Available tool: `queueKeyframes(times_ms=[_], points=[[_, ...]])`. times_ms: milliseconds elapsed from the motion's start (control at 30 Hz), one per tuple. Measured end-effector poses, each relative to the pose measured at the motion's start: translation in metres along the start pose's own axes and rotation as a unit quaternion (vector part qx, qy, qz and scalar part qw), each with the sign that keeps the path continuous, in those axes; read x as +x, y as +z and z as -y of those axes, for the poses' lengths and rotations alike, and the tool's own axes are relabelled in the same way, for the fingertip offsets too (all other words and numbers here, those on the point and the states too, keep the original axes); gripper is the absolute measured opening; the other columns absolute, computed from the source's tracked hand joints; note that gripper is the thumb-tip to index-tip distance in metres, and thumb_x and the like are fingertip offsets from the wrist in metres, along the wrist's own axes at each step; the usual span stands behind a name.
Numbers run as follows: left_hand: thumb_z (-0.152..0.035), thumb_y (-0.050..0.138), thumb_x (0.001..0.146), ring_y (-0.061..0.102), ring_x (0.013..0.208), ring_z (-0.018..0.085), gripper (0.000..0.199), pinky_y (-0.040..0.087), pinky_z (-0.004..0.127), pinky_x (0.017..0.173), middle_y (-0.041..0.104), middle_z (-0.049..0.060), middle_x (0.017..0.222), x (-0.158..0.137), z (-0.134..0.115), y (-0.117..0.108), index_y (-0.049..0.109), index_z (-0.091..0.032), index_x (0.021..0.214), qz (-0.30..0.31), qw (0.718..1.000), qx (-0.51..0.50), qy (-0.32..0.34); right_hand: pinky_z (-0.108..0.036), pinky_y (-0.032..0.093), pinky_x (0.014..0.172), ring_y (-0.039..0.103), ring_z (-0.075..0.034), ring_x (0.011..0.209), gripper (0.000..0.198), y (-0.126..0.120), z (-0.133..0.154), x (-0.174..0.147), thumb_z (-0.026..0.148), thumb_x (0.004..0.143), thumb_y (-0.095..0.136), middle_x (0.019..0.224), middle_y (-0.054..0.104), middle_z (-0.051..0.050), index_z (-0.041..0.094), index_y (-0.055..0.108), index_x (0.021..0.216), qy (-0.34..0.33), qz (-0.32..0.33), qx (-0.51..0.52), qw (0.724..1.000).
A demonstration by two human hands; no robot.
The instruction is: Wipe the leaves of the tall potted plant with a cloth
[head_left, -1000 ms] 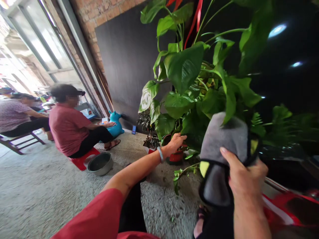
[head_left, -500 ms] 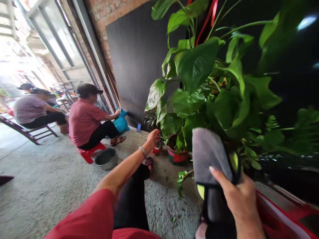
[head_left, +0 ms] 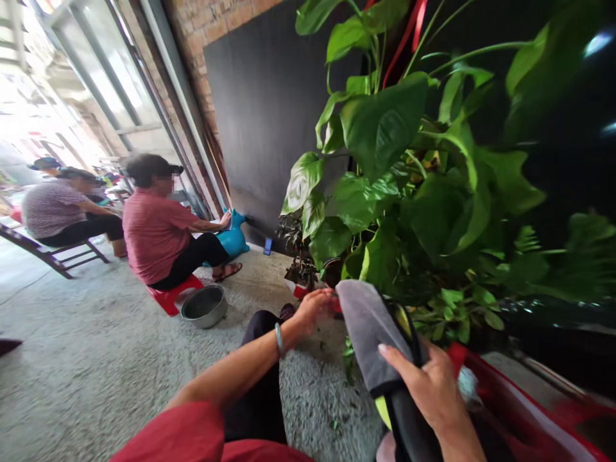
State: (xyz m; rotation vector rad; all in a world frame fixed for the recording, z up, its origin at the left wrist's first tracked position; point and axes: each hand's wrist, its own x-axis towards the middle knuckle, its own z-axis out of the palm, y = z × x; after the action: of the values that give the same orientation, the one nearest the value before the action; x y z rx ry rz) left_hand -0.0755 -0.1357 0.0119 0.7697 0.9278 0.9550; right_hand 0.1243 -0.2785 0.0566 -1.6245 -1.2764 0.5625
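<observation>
The right hand (head_left: 426,382) has the grey cloth (head_left: 359,333) firmly in its grasp, thumb pressed on top, the other fingers partly hidden behind. There's the cloth, held up in front of the big plant (head_left: 385,128), tilted, its black edging and a flash of yellow-green showing. And in from the left comes the other arm, bracelet (head_left: 279,339) at the wrist — the left hand (head_left: 310,309) is right at the cloth's upper end, fingers blurred; whether they grip or merely touch, one cannot tell. A pot (head_left: 333,273) peeks out just beyond. Over to the left, a person (head_left: 156,224) sits on a red stool (head_left: 176,296), one hand at a blue toy (head_left: 235,236) — basin (head_left: 204,308) on the floor (head_left: 120,372) close by.
</observation>
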Motion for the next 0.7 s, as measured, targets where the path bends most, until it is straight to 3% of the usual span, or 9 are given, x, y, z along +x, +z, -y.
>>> queueKeyframes(times_ms=[100, 167, 267, 367, 433, 467, 533, 633, 700], points=[[-0.047, 0.087, 0.065, 0.066, 0.107, 0.026, 0.062, 0.052, 0.037, 0.087, 0.068, 0.013, 0.126, -0.052, 0.008, 0.017, 0.070, -0.023, 0.120, 0.108, 0.994, -0.004, 0.013, -0.049, 0.056, 0.071, 0.070, -0.039, 0.079, 0.045, 0.009, 0.012, 0.007, 0.061, 0.071, 0.061, 0.080, 0.074, -0.014, 0.022, 0.074, 0.089, -0.015, -0.093, -0.107, 0.990], [-0.048, 0.090, 0.060, 0.065, 0.107, 0.027, 0.067, 0.052, 0.037, 0.090, 0.070, 0.011, 0.120, -0.077, 0.011, 0.037, 0.071, -0.026, 0.120, 0.161, 0.986, -0.022, 0.043, -0.047, 0.056, 0.068, 0.070, -0.036, 0.076, 0.039, 0.031, 0.026, 0.008, 0.049, 0.077, 0.057, 0.084, 0.072, -0.016, 0.020, 0.074, 0.097, -0.078, -0.099, -0.151, 0.981], [-0.043, 0.091, 0.056, 0.065, 0.087, 0.022, 0.049, 0.053, 0.033, 0.082, 0.070, 0.005, 0.090, -0.089, 0.004, 0.058, 0.073, -0.023, 0.097, 0.102, 0.991, -0.046, 0.078, -0.046, 0.058, 0.082, 0.070, -0.032, 0.096, 0.050, 0.054, 0.046, -0.002, 0.027, 0.079, 0.052, 0.108, 0.071, -0.016, 0.018, 0.066, 0.126, -0.215, -0.077, -0.124, 0.965], [-0.041, 0.086, 0.061, 0.063, 0.081, 0.021, 0.041, 0.054, 0.035, 0.079, 0.069, 0.004, 0.086, -0.081, -0.032, 0.064, 0.070, -0.021, 0.094, 0.017, 0.988, 0.012, 0.151, -0.045, 0.056, 0.098, 0.065, -0.030, 0.118, 0.059, 0.043, 0.045, -0.013, 0.028, 0.081, 0.058, 0.129, 0.066, -0.013, 0.020, 0.058, 0.140, -0.281, -0.024, -0.026, 0.959], [-0.038, 0.079, 0.071, 0.065, 0.092, 0.023, 0.039, 0.053, 0.036, 0.088, 0.071, 0.005, 0.098, -0.069, -0.076, 0.068, 0.069, -0.020, 0.105, 0.007, 0.952, 0.118, 0.284, -0.041, 0.057, 0.097, 0.067, -0.027, 0.115, 0.051, 0.023, 0.028, -0.012, 0.037, 0.082, 0.064, 0.129, 0.068, -0.010, 0.023, 0.065, 0.131, -0.231, 0.000, 0.036, 0.972], [-0.035, 0.077, 0.075, 0.064, 0.100, 0.024, 0.039, 0.051, 0.037, 0.095, 0.071, 0.006, 0.106, -0.062, -0.101, 0.072, 0.069, -0.020, 0.110, 0.010, 0.907, 0.189, 0.376, -0.039, 0.058, 0.092, 0.069, -0.027, 0.108, 0.046, 0.014, 0.015, -0.009, 0.042, 0.081, 0.066, 0.123, 0.071, -0.010, 0.023, 0.069, 0.123, -0.177, -0.004, 0.058, 0.982], [-0.028, 0.074, 0.079, 0.058, 0.115, 0.026, 0.043, 0.043, 0.038, 0.108, 0.067, 0.007, 0.120, -0.041, -0.149, 0.084, 0.065, -0.020, 0.120, -0.059, 0.812, 0.287, 0.505, -0.038, 0.061, 0.078, 0.073, -0.027, 0.092, 0.043, 0.002, -0.017, 0.001, 0.051, 0.073, 0.069, 0.106, 0.075, -0.011, 0.021, 0.074, 0.103, -0.048, -0.035, 0.091, 0.994], [-0.016, 0.073, 0.077, 0.054, 0.119, 0.027, 0.055, 0.039, 0.039, 0.111, 0.060, 0.008, 0.134, -0.005, -0.184, 0.103, 0.061, -0.020, 0.130, -0.050, 0.743, 0.403, 0.532, -0.039, 0.060, 0.068, 0.073, -0.029, 0.081, 0.050, 0.002, -0.060, 0.013, 0.058, 0.060, 0.070, 0.088, 0.076, -0.013, 0.019, 0.074, 0.091, 0.083, -0.070, 0.113, 0.988], [-0.007, 0.072, 0.072, 0.056, 0.119, 0.028, 0.065, 0.039, 0.039, 0.111, 0.062, 0.009, 0.131, 0.010, -0.174, 0.107, 0.060, -0.019, 0.135, 0.015, 0.746, 0.453, 0.487, -0.039, 0.059, 0.067, 0.073, -0.030, 0.079, 0.051, 0.007, -0.077, 0.012, 0.057, 0.056, 0.069, 0.086, 0.076, -0.013, 0.019, 0.074, 0.088, 0.107, -0.078, 0.112, 0.985]])
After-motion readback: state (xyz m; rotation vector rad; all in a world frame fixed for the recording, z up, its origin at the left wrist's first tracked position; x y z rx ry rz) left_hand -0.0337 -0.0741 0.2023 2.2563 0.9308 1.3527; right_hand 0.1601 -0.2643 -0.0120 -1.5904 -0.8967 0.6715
